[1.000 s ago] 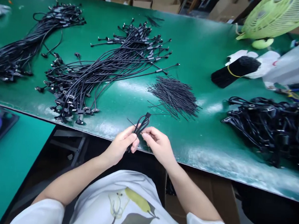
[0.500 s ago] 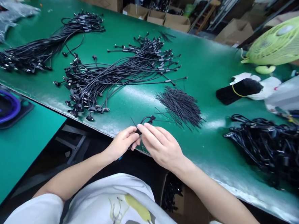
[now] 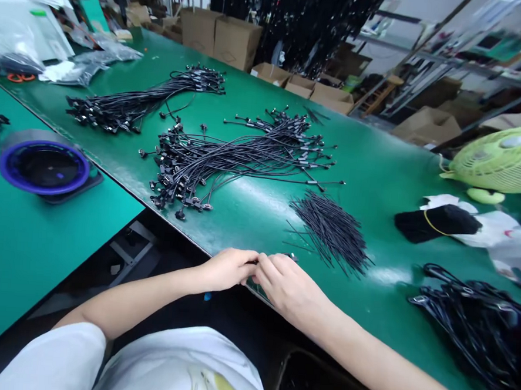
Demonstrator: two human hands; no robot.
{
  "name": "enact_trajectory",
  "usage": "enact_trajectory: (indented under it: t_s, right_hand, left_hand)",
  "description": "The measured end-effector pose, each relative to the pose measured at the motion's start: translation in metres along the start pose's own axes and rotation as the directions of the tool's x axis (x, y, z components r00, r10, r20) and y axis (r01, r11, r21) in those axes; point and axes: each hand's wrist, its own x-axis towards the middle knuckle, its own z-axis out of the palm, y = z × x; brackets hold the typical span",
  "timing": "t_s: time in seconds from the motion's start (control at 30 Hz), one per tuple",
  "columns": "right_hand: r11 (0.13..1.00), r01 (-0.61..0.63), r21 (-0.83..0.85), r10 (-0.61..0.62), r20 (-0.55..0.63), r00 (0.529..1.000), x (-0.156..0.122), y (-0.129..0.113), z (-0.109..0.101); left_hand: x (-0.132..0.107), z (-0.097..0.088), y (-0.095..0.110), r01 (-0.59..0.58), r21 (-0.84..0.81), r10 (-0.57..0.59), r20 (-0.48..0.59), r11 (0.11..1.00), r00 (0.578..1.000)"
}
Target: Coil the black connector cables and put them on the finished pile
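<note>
Left hand (image 3: 229, 269) and right hand (image 3: 288, 285) have sunk to the bench's (image 3: 377, 167) near edge, fingers (image 3: 268, 267) pinched narrow on a folded cable (image 3: 291, 256), its once-upright loop now almost hidden.

The fingers (image 3: 250, 259) met at the near edge of the bench (image 3: 377, 167); a heap of ties (image 3: 333, 232) lay just beyond them to the right; a spread of cables (image 3: 240, 158) lay farther behind, to the left; coiled cables (image 3: 482, 320) lay well to the right; a fan (image 3: 505, 160) stood behind those.
</note>
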Motion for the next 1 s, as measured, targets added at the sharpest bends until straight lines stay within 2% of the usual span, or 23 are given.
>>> enact_trajectory:
  t_s: [0.1, 0.17, 0.27, 0.37, 0.47, 0.63, 0.73, 0.8, 0.87, 0.9, 0.97, 1.0]
  right_hand:
    - [0.999, 0.015, 0.051, -0.010, -0.084, 0.996, -0.007, -0.002, -0.006]
    - [0.995, 0.044, 0.091, -0.032, -0.134, 0.991, -0.011, -0.004, -0.009]
    - [0.994, 0.068, 0.087, -0.055, -0.147, 0.988, -0.011, -0.008, -0.011]
    - [0.995, 0.092, -0.045, -0.095, -0.072, 0.993, -0.006, -0.012, -0.013]
    - [0.969, 0.171, -0.179, -0.169, 0.026, 0.985, 0.000, -0.015, -0.016]
    - [0.932, 0.249, -0.263, -0.224, 0.121, 0.967, 0.005, -0.012, -0.010]
    - [0.922, 0.296, -0.248, -0.280, 0.099, 0.955, 0.009, 0.001, -0.003]
    - [0.950, 0.218, -0.225, -0.219, 0.020, 0.975, 0.014, 0.010, 0.002]
    - [0.985, 0.046, -0.166, -0.062, -0.091, 0.994, 0.020, 0.016, 0.007]
    - [0.990, -0.064, -0.126, 0.046, -0.142, 0.989, 0.022, 0.016, 0.009]
    - [0.955, -0.298, -0.013, 0.287, -0.222, 0.932, 0.026, 0.010, 0.017]
    - [0.912, -0.403, 0.077, 0.408, -0.256, 0.876, 0.026, 0.004, 0.021]
  left_hand:
    - [-0.009, -0.007, 0.002, 0.106, -0.369, -0.032, 0.202, 0.924, 0.979]
    - [-0.014, -0.007, 0.000, 0.179, -0.491, -0.045, 0.272, 0.853, 0.961]
    - [-0.015, 0.000, -0.006, 0.216, -0.527, -0.107, 0.230, 0.822, 0.967]
    - [-0.009, 0.006, -0.013, 0.236, -0.537, -0.172, 0.167, 0.810, 0.971]
    - [-0.004, 0.008, -0.016, 0.293, -0.567, -0.198, 0.225, 0.770, 0.954]
    - [0.000, 0.010, -0.012, 0.338, -0.596, -0.252, 0.225, 0.729, 0.941]
    - [0.002, 0.010, -0.003, 0.283, -0.639, -0.238, 0.158, 0.716, 0.958]
    - [0.003, 0.007, 0.004, 0.214, -0.706, -0.194, 0.109, 0.676, 0.975]
    - [0.004, 0.001, 0.010, 0.137, -0.770, -0.158, 0.048, 0.623, 0.986]
    - [0.006, -0.002, 0.012, 0.086, -0.792, -0.143, -0.001, 0.604, 0.990]
    - [0.009, -0.010, 0.011, -0.014, -0.805, -0.106, -0.095, 0.593, 0.990]
    - [0.010, -0.013, 0.009, -0.040, -0.795, -0.084, -0.114, 0.605, 0.990]
